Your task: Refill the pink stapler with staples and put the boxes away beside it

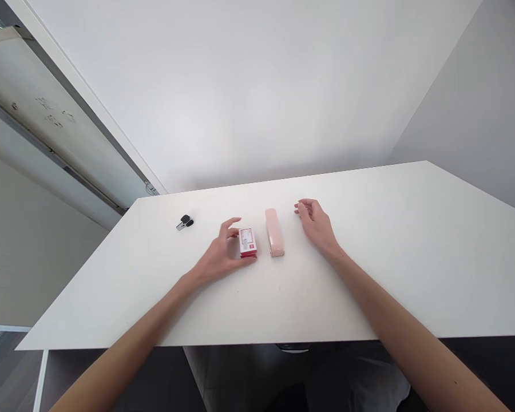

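Observation:
A small white-and-red box (248,240) lies on the white table in front of me. My left hand (223,252) curves around its left side with fingers apart. The thumb runs along the box's near edge and seems to touch it; the index finger reaches past the far edge without closing on it. Just right of the box is a pink stapler (274,233), lying lengthwise away from me and touched by neither hand. Farther right, my right hand (316,223) rests on the table, loosely curled, its fingers partly apart and nothing visible in them.
A black-headed key (186,221) with a metal part lies toward the table's back left. The white table (395,269) meets a white wall (266,103) behind. To the left is a framed panel (55,114). The near table edge runs below my forearms.

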A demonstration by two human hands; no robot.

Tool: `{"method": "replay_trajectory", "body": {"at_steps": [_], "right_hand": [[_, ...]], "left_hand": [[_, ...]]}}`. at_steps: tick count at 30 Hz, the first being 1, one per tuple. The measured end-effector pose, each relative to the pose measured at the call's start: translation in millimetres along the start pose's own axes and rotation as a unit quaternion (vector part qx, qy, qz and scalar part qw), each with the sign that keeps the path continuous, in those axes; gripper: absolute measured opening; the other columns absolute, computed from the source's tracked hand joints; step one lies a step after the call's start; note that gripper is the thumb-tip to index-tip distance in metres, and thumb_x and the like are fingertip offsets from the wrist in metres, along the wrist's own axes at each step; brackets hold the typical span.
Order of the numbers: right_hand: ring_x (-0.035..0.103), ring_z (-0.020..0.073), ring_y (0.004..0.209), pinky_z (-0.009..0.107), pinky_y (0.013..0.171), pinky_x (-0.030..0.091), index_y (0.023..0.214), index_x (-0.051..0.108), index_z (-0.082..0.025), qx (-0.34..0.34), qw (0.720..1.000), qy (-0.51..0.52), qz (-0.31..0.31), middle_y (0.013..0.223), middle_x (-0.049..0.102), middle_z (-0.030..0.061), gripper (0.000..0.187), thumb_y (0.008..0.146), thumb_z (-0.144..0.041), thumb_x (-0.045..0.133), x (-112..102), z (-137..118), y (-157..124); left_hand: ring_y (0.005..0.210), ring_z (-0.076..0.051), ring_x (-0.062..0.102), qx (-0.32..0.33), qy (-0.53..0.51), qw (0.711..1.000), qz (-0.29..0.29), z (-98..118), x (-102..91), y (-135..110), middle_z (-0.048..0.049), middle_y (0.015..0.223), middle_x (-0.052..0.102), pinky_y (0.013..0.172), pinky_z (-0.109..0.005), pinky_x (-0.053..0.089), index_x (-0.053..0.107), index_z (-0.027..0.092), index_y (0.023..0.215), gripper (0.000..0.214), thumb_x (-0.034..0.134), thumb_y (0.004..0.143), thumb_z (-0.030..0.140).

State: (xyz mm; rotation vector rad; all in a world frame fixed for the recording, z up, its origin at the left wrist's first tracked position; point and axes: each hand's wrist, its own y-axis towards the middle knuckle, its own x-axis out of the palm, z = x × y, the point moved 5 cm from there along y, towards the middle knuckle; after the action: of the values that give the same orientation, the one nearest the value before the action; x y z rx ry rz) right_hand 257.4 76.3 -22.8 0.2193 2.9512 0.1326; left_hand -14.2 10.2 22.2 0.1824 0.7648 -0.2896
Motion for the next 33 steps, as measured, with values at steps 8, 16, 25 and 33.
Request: {"method": "replay_trajectory", "body": {"at_steps": [8, 16, 25, 33], "right_hand": [[0.066, 0.0265, 0.122, 0.047, 0.106, 0.048, 0.124, 0.058, -0.025, -0.005, 1.000, -0.008, -0.001, 0.134, 0.068, 0.0117, 0.040, 0.101, -0.057, 0.049, 0, 1, 0], [0.066, 0.0271, 0.121, 0.048, 0.106, 0.047, 0.124, 0.058, -0.025, -0.008, 1.000, -0.017, -0.006, 0.133, 0.069, 0.0122, 0.041, 0.101, -0.057, 0.049, 0, 4, -2], [0.066, 0.0271, 0.121, 0.047, 0.106, 0.047, 0.125, 0.058, -0.025, -0.005, 1.000, -0.017, -0.010, 0.134, 0.068, 0.0124, 0.041, 0.101, -0.058, 0.049, -1, 4, -3], [0.067, 0.0271, 0.116, 0.045, 0.099, 0.051, 0.117, 0.065, -0.026, -0.014, 0.996, -0.047, -0.077, 0.129, 0.072, 0.0097, 0.042, 0.098, -0.062, 0.055, 5, -8, -11]], "left_hand": [[0.116, -0.031, 0.070, -0.169, 0.119, 0.975, 0.080, -31, -96.7, -41, -0.0105, 0.125, 0.072, 0.100, -0.048, 0.055, 0.021, 0.030, 0.151, 0.104, 0.080, 0.073, 0.065], [0.095, -0.031, 0.074, -0.281, 0.235, 0.926, 0.090, -52, -132.0, -73, -0.0146, 0.126, 0.072, 0.080, -0.042, 0.057, 0.012, 0.028, 0.157, 0.117, 0.076, 0.070, 0.074], [0.113, -0.038, 0.070, -0.301, 0.268, 0.910, 0.097, -67, -141.5, -93, -0.0233, 0.150, 0.054, 0.088, -0.049, 0.057, 0.009, 0.025, 0.159, 0.123, 0.076, 0.068, 0.075], [0.145, -0.036, 0.047, -0.066, 0.251, 0.956, 0.137, -33, -90.3, -72, -0.0151, 0.155, 0.049, 0.112, -0.055, 0.047, 0.042, 0.024, 0.148, 0.063, 0.058, 0.096, 0.056]]}}
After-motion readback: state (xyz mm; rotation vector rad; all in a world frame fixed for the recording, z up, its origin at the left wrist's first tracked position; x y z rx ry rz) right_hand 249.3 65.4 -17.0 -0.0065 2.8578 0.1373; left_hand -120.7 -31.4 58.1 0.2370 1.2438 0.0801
